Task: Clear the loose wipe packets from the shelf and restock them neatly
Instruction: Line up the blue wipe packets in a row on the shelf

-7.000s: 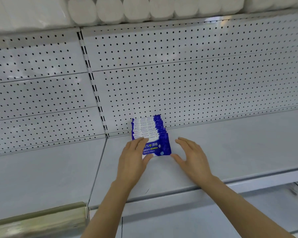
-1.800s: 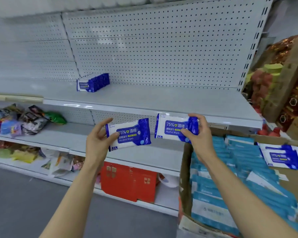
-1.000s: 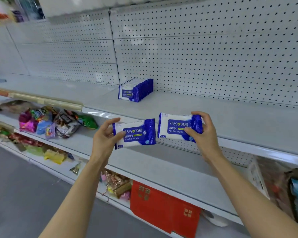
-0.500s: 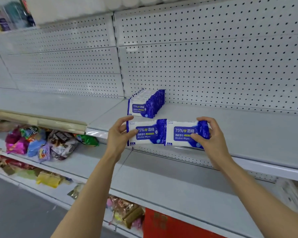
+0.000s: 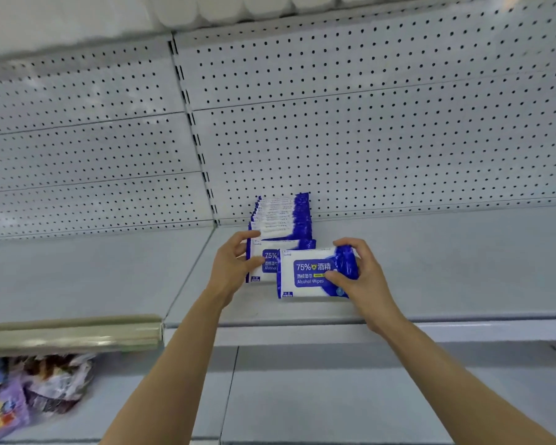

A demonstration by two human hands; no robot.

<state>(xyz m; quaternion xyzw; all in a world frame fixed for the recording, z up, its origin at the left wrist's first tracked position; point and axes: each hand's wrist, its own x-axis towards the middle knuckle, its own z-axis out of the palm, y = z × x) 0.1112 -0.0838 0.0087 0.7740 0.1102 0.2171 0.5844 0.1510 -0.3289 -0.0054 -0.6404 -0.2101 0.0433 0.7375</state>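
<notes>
A row of blue-and-white alcohol wipe packets [image 5: 283, 216] stands upright on the grey shelf [image 5: 430, 268], running back to the pegboard. My left hand [image 5: 233, 268] grips one wipe packet [image 5: 264, 261] by its left end, right at the front of that row. My right hand [image 5: 363, 277] holds a second wipe packet [image 5: 308, 274] by its right end. This packet is nearer to me and overlaps the right part of the first one. Whether either packet touches the shelf is unclear.
A white pegboard back wall [image 5: 366, 123] rises behind the shelf. White rolls [image 5: 254, 8] sit on the shelf above. A lower shelf [image 5: 334, 406] is below, with snack bags [image 5: 39, 387] at the left. A beige price strip [image 5: 71, 335] edges the left shelf section.
Both hands have carried their packets up and forward over the shelf to the front of the standing row. The camera has turned to face the shelf more squarely.
</notes>
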